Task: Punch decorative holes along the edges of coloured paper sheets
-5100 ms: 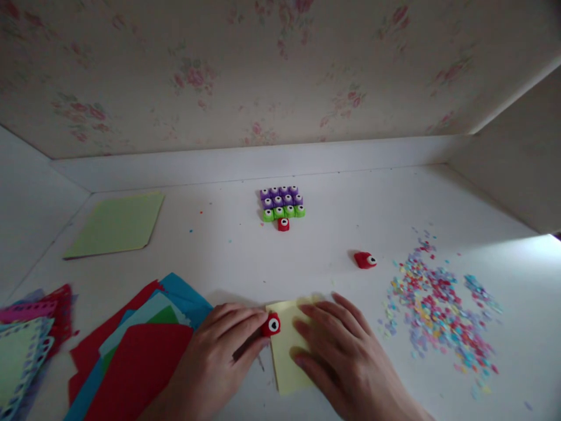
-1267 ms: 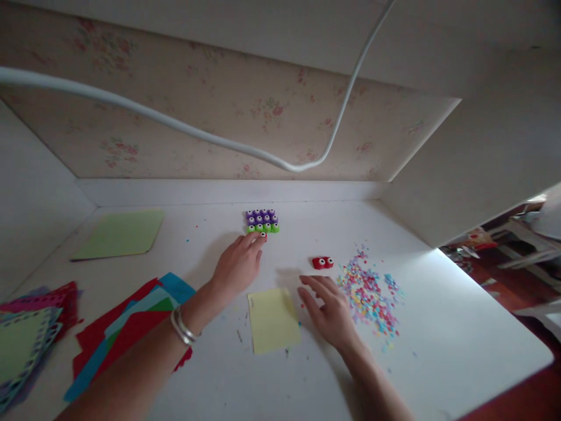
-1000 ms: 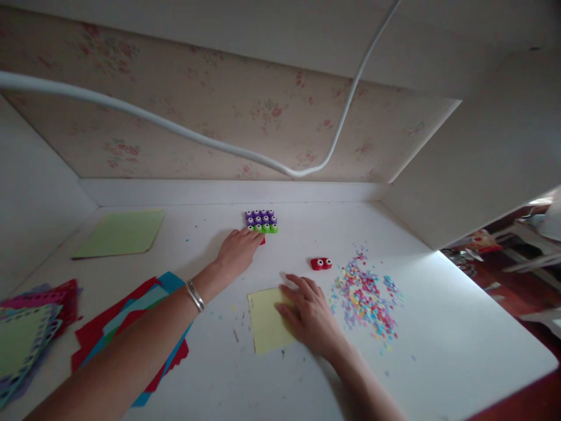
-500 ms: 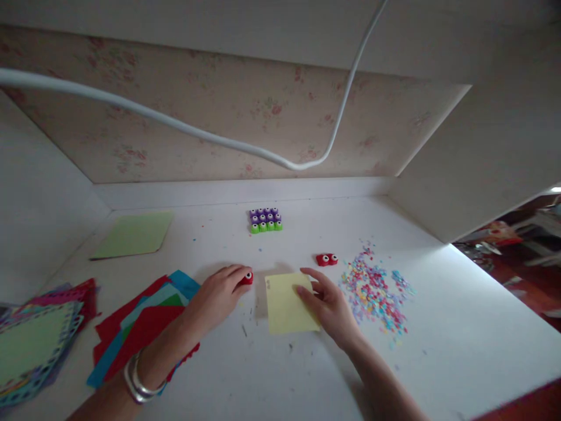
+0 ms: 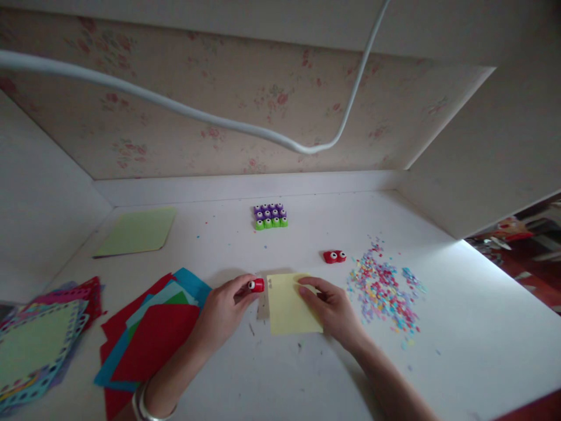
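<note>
Between the thumb and fingers of my left hand (image 5: 230,304) is a small red craft punch (image 5: 258,285), turned on its side close to the left edge of a yellow paper sheet (image 5: 291,310). A few tiny punched holes show at that sheet's upper left corner. My right hand (image 5: 331,304) pinches the sheet at its right side, thumb on top. Two more red punches (image 5: 334,256) stand side by side beyond my right hand. Farther back, purple and green punches (image 5: 270,216) are lined up in rows.
Colourful paper confetti (image 5: 388,286) is scattered on the right of the white table (image 5: 245,380). Red, blue and green sheets (image 5: 158,339) lie by my left forearm, with edge-punched papers (image 5: 39,345) farther left. Pale green paper (image 5: 135,231) lies at back left. A white cable (image 5: 210,121) hangs across above.
My left hand has moved right, bringing the red punch up to the sheet's left edge and turning it onto its side. The right hand keeps its pinch on the paper.
</note>
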Available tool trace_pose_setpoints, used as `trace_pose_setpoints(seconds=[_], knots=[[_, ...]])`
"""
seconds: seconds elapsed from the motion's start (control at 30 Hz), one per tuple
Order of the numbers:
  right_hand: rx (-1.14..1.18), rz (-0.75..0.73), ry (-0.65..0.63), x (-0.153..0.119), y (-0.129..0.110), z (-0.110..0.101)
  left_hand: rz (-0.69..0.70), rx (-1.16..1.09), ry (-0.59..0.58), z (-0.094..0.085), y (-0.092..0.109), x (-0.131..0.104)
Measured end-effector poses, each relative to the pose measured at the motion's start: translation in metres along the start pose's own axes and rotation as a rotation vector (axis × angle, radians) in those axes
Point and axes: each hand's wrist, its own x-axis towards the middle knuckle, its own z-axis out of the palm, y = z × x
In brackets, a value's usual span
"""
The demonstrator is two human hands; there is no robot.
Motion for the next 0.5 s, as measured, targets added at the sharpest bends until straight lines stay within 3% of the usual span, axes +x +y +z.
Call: trace_pose_setpoints(seconds=[0.27,0.5], knots=[[-0.078,-0.060,0.012,-0.0009,0.0003,0.0015,0.195,0.196,0.024,0.0030,0.0004,-0.0045],[-0.084,-0.068,0.017,-0.0020,0.0011,-0.0002,0.221,0.232,0.037,0.0034,-0.0002,-0.0040]])
